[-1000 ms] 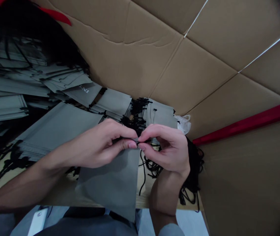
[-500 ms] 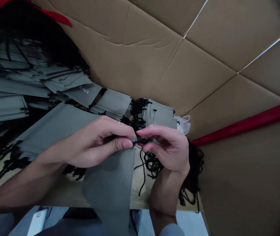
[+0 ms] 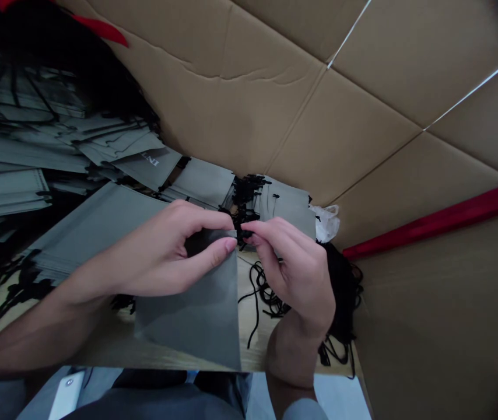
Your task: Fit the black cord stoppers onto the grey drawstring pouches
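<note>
A grey drawstring pouch (image 3: 196, 315) hangs flat over the near table edge. My left hand (image 3: 174, 248) is closed, with thumb and forefinger pinching the pouch's upper right corner. Just beyond that corner, a short knotted black cord (image 3: 244, 234) sticks out to the right. My right hand (image 3: 297, 268) grips this cord between thumb and fingertips, a small gap away from my left fingertips. Behind my left wrist lies a stack of grey pouches (image 3: 100, 221) with black cords at its edge.
Piles of grey pouches (image 3: 8, 146) fill the left side; more stacks (image 3: 286, 201) stand along the cardboard wall (image 3: 231, 105). Loose black cords (image 3: 270, 291) lie right of the pouch on the wooden table (image 3: 144, 350). A clear plastic bag (image 3: 328, 221) and red strip (image 3: 441, 219) are at right.
Both hands have moved slightly up, and the pouch now hangs flatter and higher. My right fingers have closed more tightly round the cord, with the hand turned over.
</note>
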Motion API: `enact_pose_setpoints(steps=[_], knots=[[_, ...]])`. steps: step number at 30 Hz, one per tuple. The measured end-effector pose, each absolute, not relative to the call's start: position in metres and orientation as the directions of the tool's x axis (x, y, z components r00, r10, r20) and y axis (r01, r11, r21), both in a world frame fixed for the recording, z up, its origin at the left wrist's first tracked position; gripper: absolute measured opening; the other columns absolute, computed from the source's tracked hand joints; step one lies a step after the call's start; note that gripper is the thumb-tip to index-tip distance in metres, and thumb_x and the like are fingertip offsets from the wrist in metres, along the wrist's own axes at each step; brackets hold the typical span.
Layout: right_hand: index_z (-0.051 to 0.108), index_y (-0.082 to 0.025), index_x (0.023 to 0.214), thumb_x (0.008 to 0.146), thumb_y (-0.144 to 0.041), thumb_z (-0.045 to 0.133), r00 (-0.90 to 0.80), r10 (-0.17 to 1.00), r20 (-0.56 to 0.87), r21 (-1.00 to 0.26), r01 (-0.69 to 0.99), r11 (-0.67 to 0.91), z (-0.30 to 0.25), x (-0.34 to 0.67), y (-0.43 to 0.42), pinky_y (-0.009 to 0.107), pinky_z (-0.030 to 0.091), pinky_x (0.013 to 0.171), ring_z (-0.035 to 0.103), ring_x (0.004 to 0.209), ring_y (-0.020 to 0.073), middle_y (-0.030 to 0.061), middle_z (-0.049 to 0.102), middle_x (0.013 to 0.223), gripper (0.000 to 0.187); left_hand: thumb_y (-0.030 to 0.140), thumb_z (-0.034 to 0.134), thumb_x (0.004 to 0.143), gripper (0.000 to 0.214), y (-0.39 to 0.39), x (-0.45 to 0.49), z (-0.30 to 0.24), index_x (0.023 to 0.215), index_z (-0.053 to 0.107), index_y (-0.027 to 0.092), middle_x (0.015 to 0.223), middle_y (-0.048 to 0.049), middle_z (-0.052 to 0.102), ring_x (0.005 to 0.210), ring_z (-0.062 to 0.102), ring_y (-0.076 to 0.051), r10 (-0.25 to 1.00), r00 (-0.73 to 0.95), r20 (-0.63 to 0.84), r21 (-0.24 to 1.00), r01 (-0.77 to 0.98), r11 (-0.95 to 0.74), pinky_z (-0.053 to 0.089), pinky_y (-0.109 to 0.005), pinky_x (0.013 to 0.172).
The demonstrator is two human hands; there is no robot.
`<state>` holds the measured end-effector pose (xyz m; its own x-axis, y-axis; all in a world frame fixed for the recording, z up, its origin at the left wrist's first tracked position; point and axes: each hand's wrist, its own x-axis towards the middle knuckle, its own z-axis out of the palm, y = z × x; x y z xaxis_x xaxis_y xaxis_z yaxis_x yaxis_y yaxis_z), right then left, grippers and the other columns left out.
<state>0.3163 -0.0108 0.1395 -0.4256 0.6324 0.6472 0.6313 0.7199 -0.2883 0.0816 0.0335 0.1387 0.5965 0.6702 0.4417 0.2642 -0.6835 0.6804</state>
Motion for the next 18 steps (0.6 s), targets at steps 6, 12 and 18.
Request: enact_pose_setpoints(steps=[6,12,18], knots=[[0.078,-0.017,0.12,0.115,-0.014,0.059,-0.361,0.557,0.748,-0.164,0.713,0.682,0.13,0.301,-0.008,0.035,0.064,0.08,0.072,0.083,0.0185,0.0067,0.081,0.095,0.02,0.024,0.075,0.095,0.008,0.026,0.106,0.125,0.101,0.069,0.024,0.093,-0.0001,0.076,0.083,0.072,-0.015,0.773,0.23,0.592,0.766,0.138,-0.628,0.057,-0.028,0.068],[0.072,-0.016,0.131,0.113,-0.012,0.061,-0.395,0.524,0.754,-0.128,0.695,0.708,0.118,0.291,-0.005,0.039,0.063,0.081,0.073,0.088,0.022,0.01,0.081,0.101,0.021,0.021,0.074,0.089,0.005,0.022,0.116,0.117,0.09,0.07,0.024,0.085,0.0022,0.073,0.075,0.068,-0.013,0.81,0.069,0.582,0.802,0.113,-0.586,0.056,-0.029,0.065],[0.074,-0.017,0.121,0.11,-0.014,0.069,-0.304,0.476,0.825,-0.154,0.69,0.707,0.112,0.282,-0.002,0.036,0.061,0.076,0.07,0.082,0.02,0.0067,0.078,0.091,0.013,0.021,0.072,0.085,0.005,0.023,0.115,0.119,0.085,0.068,0.025,0.08,0.003,0.071,0.071,0.065,-0.013,0.817,0.041,0.575,0.811,0.101,-0.576,0.049,-0.031,0.06]])
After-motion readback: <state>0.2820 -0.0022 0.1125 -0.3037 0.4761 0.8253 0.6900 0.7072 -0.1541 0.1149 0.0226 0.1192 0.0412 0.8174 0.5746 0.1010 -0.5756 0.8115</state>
